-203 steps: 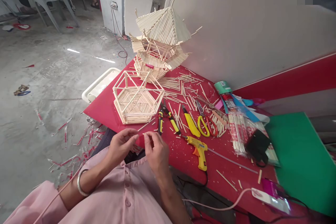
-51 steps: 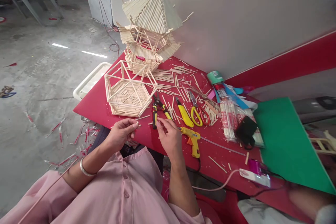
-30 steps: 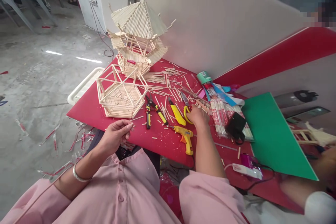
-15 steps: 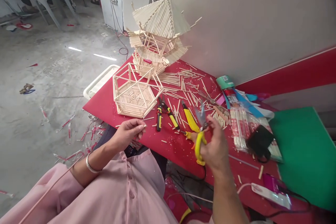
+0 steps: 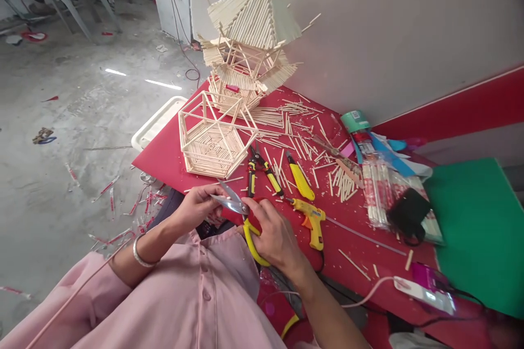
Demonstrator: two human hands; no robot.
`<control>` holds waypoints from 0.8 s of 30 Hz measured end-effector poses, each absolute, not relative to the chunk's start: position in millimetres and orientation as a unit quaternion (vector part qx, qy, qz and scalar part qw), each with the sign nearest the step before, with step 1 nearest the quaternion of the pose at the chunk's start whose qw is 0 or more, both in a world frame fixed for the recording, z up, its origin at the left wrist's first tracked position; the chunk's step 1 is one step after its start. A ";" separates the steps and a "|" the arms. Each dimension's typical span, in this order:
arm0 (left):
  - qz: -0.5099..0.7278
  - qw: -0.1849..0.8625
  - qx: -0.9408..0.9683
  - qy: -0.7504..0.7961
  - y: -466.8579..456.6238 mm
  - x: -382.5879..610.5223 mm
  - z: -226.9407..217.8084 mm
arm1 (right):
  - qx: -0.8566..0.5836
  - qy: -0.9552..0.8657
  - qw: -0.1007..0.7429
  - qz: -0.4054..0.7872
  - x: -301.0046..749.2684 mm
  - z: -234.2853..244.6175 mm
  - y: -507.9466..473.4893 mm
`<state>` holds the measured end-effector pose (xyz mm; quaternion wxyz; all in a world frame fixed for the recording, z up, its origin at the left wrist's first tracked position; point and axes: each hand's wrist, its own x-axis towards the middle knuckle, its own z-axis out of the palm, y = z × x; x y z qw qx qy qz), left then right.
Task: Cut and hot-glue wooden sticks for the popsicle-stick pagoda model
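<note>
My right hand (image 5: 274, 232) is wrapped around yellow-handled scissors (image 5: 235, 204), their blades spread apart and pointing left. The blades reach the fingertips of my left hand (image 5: 200, 208), which is closed in a pinch; what it holds is too small and hidden to name. Just beyond my hands stands an open hexagonal frame of pale sticks (image 5: 216, 144) with a patterned stick floor. Behind it rises a tiered stick pagoda (image 5: 254, 22) with sloped roofs.
On the red tabletop (image 5: 158, 161) lie pliers (image 5: 265, 174), a yellow cutter knife (image 5: 301, 177), a yellow glue gun (image 5: 313, 221) and scattered sticks (image 5: 303, 147). Stick packets (image 5: 374, 191), green tape (image 5: 355, 121) and a green board (image 5: 475, 229) are at the right. A wall borders the back.
My right hand has moved left with the scissors, bringing the blades to my left fingertips. The glue gun on the table now shows fully. My left hand stays nearly in place.
</note>
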<state>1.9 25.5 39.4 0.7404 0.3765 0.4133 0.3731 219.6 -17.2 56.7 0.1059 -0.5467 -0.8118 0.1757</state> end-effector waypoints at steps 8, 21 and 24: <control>0.344 0.759 0.380 0.402 24.2 -2.6 48.5 | -0.548 -0.793 0.096 0.251 215.6 64.1 -23.3; 0.342 0.790 0.329 0.388 20.8 -10.0 45.1 | -0.540 -0.796 0.090 0.258 206.7 58.2 -31.6; 0.334 0.816 0.298 0.365 20.7 -8.7 44.7 | -0.541 -0.797 0.096 0.252 206.2 57.7 -33.2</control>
